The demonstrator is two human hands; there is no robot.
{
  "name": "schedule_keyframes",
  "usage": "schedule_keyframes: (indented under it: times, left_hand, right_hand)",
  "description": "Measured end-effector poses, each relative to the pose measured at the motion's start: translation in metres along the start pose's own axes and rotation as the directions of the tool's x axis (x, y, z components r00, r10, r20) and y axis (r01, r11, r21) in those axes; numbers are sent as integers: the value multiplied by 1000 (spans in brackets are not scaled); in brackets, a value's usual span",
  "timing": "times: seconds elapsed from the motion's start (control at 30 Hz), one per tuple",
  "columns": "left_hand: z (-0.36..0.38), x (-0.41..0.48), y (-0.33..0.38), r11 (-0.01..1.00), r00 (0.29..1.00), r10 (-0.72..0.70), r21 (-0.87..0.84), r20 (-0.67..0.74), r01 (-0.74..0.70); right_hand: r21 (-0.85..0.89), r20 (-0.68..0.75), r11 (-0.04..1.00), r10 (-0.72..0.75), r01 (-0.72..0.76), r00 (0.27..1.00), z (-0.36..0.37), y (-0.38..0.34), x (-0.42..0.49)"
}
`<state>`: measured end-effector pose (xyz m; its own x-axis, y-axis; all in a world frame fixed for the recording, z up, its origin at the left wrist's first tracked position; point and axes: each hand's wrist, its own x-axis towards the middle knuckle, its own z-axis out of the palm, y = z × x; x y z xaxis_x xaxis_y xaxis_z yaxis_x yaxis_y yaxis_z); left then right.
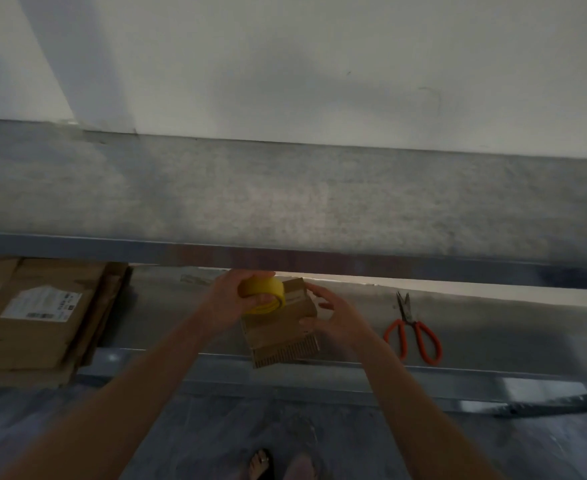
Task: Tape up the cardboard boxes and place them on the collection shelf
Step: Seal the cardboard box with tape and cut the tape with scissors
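Low at the frame's centre, the left hand (228,301) grasps a yellow tape roll (262,292) over a small cardboard box (278,333) on the shelf (493,327), likely to start a strip, while the right hand (332,311), fingers loose and empty, rests at the box's right side, seemingly steadying it. Scissors (413,332) lie at right, ready for cutting; the label (41,303) on flat cardboard (25,344) at left is unreadable.

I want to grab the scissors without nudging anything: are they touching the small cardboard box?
Apart. The head view shows a stretch of bare grey shelf between the scissors and the small cardboard box.
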<state>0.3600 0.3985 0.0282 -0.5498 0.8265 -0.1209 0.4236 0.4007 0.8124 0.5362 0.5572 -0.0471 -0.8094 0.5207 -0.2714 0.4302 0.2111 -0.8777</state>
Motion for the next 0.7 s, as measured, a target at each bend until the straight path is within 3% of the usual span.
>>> schedule_keyframes:
  times: [0.13, 0.23, 0.43, 0.57, 0.7]
  left_hand:
    - [1, 1, -3, 999, 999, -30, -18, -21, 30]
    - [2, 0, -3, 997, 994, -73, -30, -79, 71]
    - [-6, -5, 12, 989, 996, -66, 126, -66, 74]
    - [-16, -19, 12, 982, 999, -7, 186, -49, 16]
    - [-14, -34, 14, 982, 991, 60, 187, -117, -37]
  right_hand:
    - [86, 69, 996, -34, 28, 997, 4, -2, 0]
    - [109, 43, 994, -37, 32, 998, 11, 4, -1]
    - [91, 53, 996, -8, 3, 999, 12, 3, -1]
    - [127, 63, 992, 3, -11, 998, 12, 2, 0]
    - [150, 83, 987, 44, -56, 996, 15, 2, -1]
